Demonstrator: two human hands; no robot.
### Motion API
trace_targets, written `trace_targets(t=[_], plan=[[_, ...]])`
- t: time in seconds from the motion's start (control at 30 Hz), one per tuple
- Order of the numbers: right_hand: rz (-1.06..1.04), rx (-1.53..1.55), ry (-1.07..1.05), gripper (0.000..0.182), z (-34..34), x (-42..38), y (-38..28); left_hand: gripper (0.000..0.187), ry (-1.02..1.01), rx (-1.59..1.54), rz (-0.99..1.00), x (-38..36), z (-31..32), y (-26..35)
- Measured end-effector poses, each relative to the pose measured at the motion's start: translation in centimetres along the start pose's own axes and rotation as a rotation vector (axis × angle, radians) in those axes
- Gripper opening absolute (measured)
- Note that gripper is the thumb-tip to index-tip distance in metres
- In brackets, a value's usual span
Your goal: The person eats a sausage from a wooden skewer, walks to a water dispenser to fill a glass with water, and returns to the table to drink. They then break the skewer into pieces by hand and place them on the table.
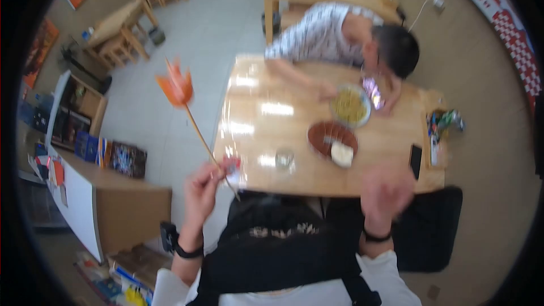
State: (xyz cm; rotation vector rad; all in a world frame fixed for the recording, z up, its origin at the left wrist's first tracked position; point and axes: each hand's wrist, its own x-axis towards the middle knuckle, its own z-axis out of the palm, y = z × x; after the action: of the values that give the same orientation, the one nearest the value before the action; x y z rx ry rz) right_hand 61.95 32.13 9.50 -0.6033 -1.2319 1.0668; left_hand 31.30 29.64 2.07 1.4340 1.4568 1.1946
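Note:
My left hand (pixel 203 188) pinches a thin wooden stick, raised at the left of the table's near edge. On the stick's upper end is an orange, tulip-shaped piece (pixel 178 88) with pointed tips. Something small and reddish (pixel 231 164) shows beside my left fingertips; I cannot make it out. My right hand (pixel 388 192) is over the near right edge of the table and blurred by motion, its fingers unclear. Between the hands and beyond them, a brown oval basket (pixel 323 135) with a pale item (pixel 341 154) in it rests on the table.
Across the wooden table (pixel 255 107), a seated person (pixel 317 34) leans over a plate of yellow food (pixel 350 106). A small clear glass (pixel 284 158) and a black phone (pixel 415 161) lie on the tabletop. A box of items (pixel 436 141) is at its right end, a counter (pixel 130 209) at the left.

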Motion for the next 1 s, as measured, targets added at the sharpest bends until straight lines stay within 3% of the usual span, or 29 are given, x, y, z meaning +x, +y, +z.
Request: trace_targets(t=[0.03, 0.2, 0.43, 0.73, 1.0], plan=[[0.026, -0.143, 0.123, 0.012, -1.1, -0.2, 3.6, 0.02, 0.011, -0.033, -0.035, 0.0, 0.3, 1.1], [0.789, -0.337, 0.275, 0.012, -10.8, -11.4, 20.4, 0.017, 0.053, -0.071, -0.062, -0.3, 1.2, 2.0], [0.718, -0.606, 0.378, 0.027, -11.7, -15.7, 29.6, 0.016, 0.028, -0.012, -0.082, -0.1, 2.2, 2.3], [0.79, -1.01, 0.514, 0.022, -8.2, -11.4, 29.4, 0.017, 0.023, -0.021, -0.108, -1.0, 2.8, 2.7], [0.759, -0.998, 0.522, 0.016, -8.3, -11.4, 30.6, 0.014, 0.024, -0.023, -0.097, -1.0, 2.4, 2.5]])
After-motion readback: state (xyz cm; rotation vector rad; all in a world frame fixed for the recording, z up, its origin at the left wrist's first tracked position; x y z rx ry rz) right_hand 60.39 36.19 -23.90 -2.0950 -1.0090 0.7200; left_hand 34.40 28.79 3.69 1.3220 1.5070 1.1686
